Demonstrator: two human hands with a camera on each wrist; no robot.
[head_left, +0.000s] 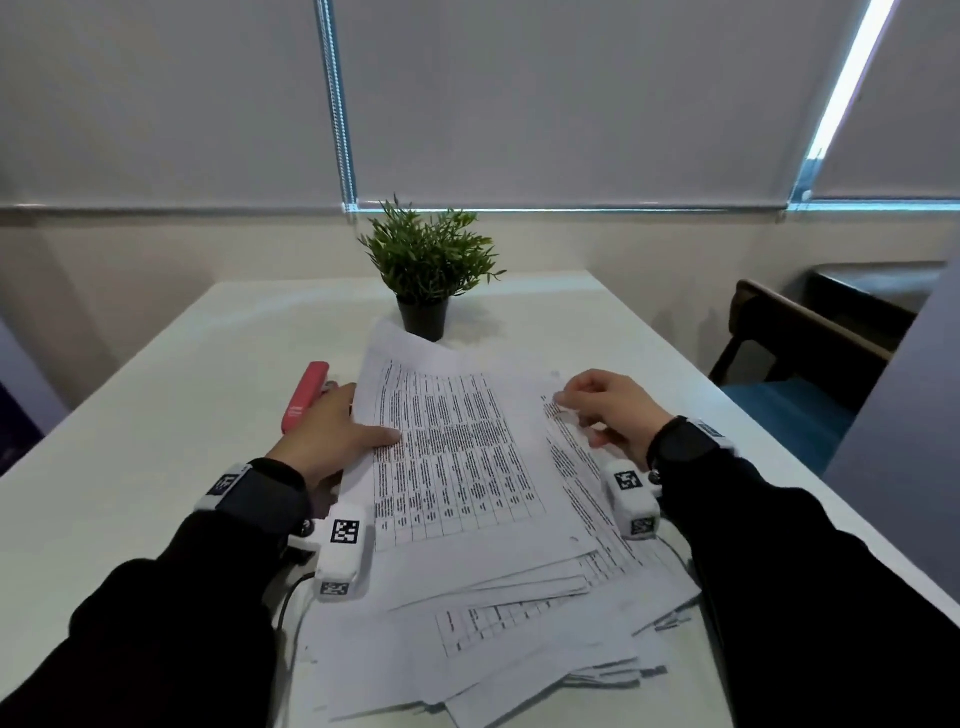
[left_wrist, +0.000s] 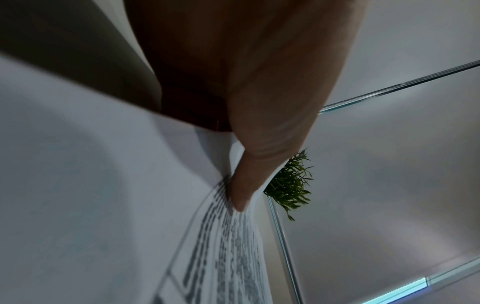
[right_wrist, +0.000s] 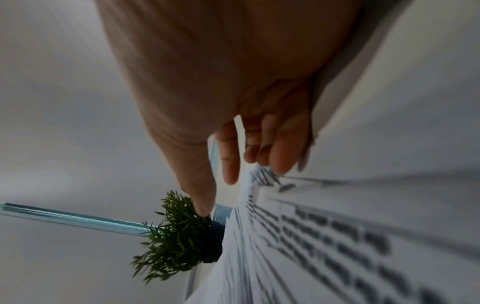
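In the head view, the left hand (head_left: 332, 426) holds the top sheet (head_left: 457, 457) by its left edge. The thumb lies on the printed table, and the other fingers are tucked under the paper, out of sight. The sheet's far end is lifted and curls in front of the potted plant (head_left: 428, 260), covering part of the pot. Its near end rests on the paper pile (head_left: 519, 639), which is spread loosely over the white counter (head_left: 156, 415) between the two sleeves. The right hand (head_left: 608, 410) sits at the far corner of the right-hand sheet (head_left: 571, 457), which shows from under the top sheet. A red stapler (head_left: 304, 397) lies just beyond the left hand, which hides its near end. A chair (head_left: 795, 353) at the right is cut off by a grey panel. The print is too small to read.

The left wrist view shows the thumb (left_wrist: 249, 164) pressing into the top sheet (left_wrist: 221, 257), which bends under it, so this grip is closed on paper. The fingers beneath stay hidden.

The right wrist view is smeared with blur (the print especially). The fingers (right_wrist: 230, 164) hang relaxed and apart, so the grip is wide and holds nothing. The smaller fingertips reach the sheet's corner, but it is unclear whether they touch it.
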